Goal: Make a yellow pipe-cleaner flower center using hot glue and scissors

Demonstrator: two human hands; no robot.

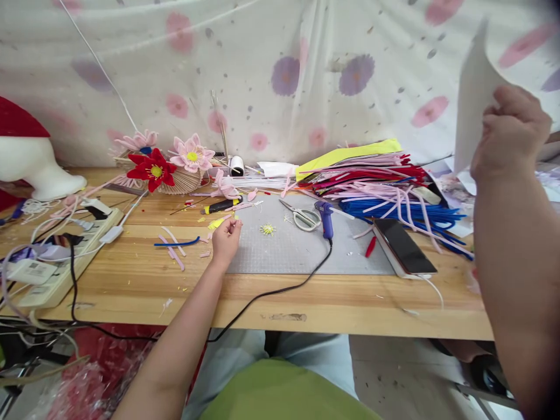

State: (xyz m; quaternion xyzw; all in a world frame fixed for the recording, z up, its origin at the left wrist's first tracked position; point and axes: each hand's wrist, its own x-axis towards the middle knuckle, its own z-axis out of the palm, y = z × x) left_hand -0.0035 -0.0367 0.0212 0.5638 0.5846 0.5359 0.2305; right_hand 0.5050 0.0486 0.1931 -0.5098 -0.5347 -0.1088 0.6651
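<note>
My right hand (510,131) is raised at the right, closed round a white sheet (476,99) that hangs in front of the curtain. My left hand (226,238) is closed at the left edge of the grey cutting mat (280,256), beside a yellow scrap (217,222); whatever its fingers pinch is too small to make out. On the mat lie a small pale yellow spiky piece (268,229), scissors with light handles (306,219) and a purple glue gun (325,219). Pink strips and a blue stem (177,242) rest left of my left hand.
Bundles of blue (402,213), pink and red stems line the back right, near a phone (405,248). Red and pink flowers (155,171) stand at the back left. A power strip (65,262) with tangled cables lies left; a black cord (271,293) crosses the front.
</note>
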